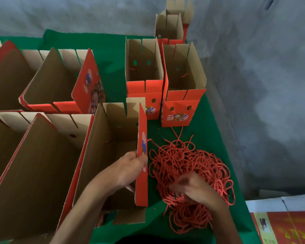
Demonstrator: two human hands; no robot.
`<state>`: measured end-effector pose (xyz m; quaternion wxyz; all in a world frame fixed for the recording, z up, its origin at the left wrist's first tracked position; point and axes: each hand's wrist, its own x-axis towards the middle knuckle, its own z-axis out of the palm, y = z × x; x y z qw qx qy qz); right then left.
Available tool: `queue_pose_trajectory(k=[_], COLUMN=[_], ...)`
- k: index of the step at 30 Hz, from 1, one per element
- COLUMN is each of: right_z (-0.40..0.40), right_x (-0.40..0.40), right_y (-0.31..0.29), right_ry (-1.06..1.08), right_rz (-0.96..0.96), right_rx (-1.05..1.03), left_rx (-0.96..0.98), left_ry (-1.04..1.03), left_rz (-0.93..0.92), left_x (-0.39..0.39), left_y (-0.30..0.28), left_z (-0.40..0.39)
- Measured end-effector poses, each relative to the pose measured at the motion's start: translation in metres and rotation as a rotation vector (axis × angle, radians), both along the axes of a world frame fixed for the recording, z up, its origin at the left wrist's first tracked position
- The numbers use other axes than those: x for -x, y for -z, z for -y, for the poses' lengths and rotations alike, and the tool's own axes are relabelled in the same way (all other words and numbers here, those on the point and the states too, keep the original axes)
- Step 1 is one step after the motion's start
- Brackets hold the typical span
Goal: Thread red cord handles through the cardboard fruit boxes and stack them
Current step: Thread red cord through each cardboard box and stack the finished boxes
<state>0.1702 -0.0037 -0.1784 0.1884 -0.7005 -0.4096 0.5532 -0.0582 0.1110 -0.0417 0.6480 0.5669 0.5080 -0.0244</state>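
Red cords (188, 171) lie in one tangled heap on the green-covered bench (215, 131), just right of the open fruit box (113, 155) in hand. The left hand (130, 169) grips that box's red side wall (142, 164), fingers curled over its top edge. The right hand (194, 189) is down in the heap, blurred; whether its fingers have pinched a cord I cannot tell. The likely trouble is the tangle: one cord could drag several others up with it, and the thin wall could buckle if the left hand's grip tightens.
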Motion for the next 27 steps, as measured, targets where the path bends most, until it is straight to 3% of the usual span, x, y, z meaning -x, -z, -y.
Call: queue_pose_trajectory(k=[2, 5, 9, 11, 16, 18, 20, 23, 27], right_z=[0.003, -0.004, -0.016, -0.017, -0.013, -0.009, -0.006, -0.008, -0.015], right_x=[0.000, 0.005, 0.022, 0.032, 0.027, 0.023, 0.021, 0.027, 0.058], right_y=[0.003, 0.010, 0.019, 0.025, 0.025, 0.017, 0.005, -0.017, -0.029], right_ry=[-0.040, 0.162, 0.033, -0.005, 0.043, 0.126, 0.332, 0.526, 0.677], right_rz=[0.144, 0.379, 0.529, 0.623, 0.584, 0.463, 0.130, -0.411, -0.835], right_rx=[0.041, -0.073, 0.172, 0.171, 0.080, -0.077, -0.212, -0.257, -0.280], left_rx=[0.002, -0.005, 0.013, 0.032, 0.039, 0.040, 0.036, 0.032, 0.036], left_ry=[0.014, 0.021, 0.012, 0.023, 0.001, 0.008, 0.020, -0.019, -0.062], left_rz=[-0.004, -0.005, -0.042, -0.054, -0.039, -0.034, -0.032, -0.027, -0.023], left_x=[-0.001, -0.002, -0.001, 0.000, 0.003, 0.003, 0.003, 0.004, 0.010], left_y=[0.001, 0.003, 0.003, 0.002, 0.005, 0.006, 0.007, 0.011, 0.016], left_z=[0.002, 0.003, 0.002, 0.001, 0.000, 0.001, 0.002, 0.002, 0.003])
